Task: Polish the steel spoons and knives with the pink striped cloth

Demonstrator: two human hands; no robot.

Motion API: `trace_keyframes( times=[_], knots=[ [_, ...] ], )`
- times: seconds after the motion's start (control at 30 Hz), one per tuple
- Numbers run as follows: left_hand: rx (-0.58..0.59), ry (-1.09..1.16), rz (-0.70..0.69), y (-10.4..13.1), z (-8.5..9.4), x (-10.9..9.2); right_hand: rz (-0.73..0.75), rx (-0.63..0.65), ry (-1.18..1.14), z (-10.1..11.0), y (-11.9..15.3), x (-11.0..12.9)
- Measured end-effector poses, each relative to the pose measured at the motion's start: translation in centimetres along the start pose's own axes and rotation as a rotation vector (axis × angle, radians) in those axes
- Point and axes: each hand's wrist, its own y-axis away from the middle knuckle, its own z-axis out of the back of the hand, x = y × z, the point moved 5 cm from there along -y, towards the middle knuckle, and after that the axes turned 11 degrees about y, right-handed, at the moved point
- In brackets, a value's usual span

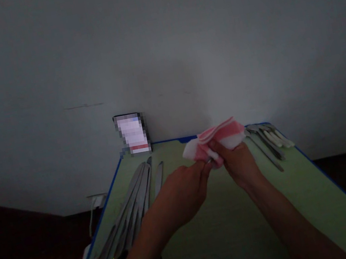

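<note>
A pink-and-white cloth [222, 134] is bunched up over the far part of the table. My right hand [240, 160] is closed around it, thumb pressing on the folds. Close beside it, my left hand [186, 189] is closed on a piece of cutlery [209, 160]; only a small shiny bit of metal shows where it enters the cloth, so its kind is hidden. Several table knives [137, 193] lie in a bundle to the left, partly behind my left forearm. One more knife [159, 177] lies just right of them.
Several spoons or forks [267, 142], some with white handles, lie at the table's far right corner. A phone with a lit screen [133, 132] leans on the wall at the back left. The green table [229, 222] has a blue edge. A cable [91, 217] hangs at left.
</note>
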Motion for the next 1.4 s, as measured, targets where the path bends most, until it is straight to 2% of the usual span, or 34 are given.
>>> trace_keyframes(
  times=[0.1, 0.17, 0.33, 0.4, 0.6, 0.8, 0.93, 1.0, 1.07, 1.17, 1.27, 1.33, 1.4],
  knots=[
    [0.003, 0.015, 0.026, 0.0, -0.1, 0.0, 0.031, -0.053, 0.160, 0.9, 0.0, 0.4],
    [-0.027, 0.015, 0.057, 0.0, -0.1, 0.1, 0.033, -0.005, 0.175, 0.7, 0.1, 0.8],
    [-0.093, -0.028, 0.171, -0.1, 0.3, 0.7, -0.105, 0.163, -0.355, -1.3, 1.0, 1.9],
    [-0.100, -0.016, 0.170, -0.1, 0.6, 0.8, -0.127, 0.175, -0.458, -1.7, 1.2, 2.2],
    [-0.060, 0.064, 0.086, 0.4, 1.0, 0.2, -0.104, 0.135, -0.418, -0.7, 0.4, 1.0],
    [0.010, -0.127, 0.084, 0.3, -0.7, -1.2, -0.115, 0.093, -0.364, -0.2, -0.3, 0.0],
    [0.020, -0.111, 0.019, 0.1, -1.1, -1.2, -0.104, 0.115, -0.359, -0.6, -0.1, 0.1],
    [0.014, -0.042, -0.014, 0.1, -0.4, -0.8, -0.089, 0.193, -0.303, -0.5, -0.1, 0.4],
    [0.038, 0.050, -0.034, 0.5, 0.9, -0.2, -0.068, 0.325, -0.183, -0.1, 0.1, 0.9],
    [0.174, 0.151, -0.008, 1.4, 2.4, 0.4, -0.012, 0.616, 0.130, 0.7, 0.9, 1.7],
    [0.313, 0.162, -0.009, 2.3, 2.7, 0.4, 0.002, 0.884, 0.426, 1.2, 2.2, 1.7],
    [0.343, 0.164, 0.000, 2.4, 2.4, 0.5, -0.027, 0.978, 0.506, 1.3, 2.8, 1.5],
    [0.347, 0.195, 0.000, 1.9, 1.9, 0.7, -0.028, 0.978, 0.528, 1.4, 2.7, 1.4]
  ],
)
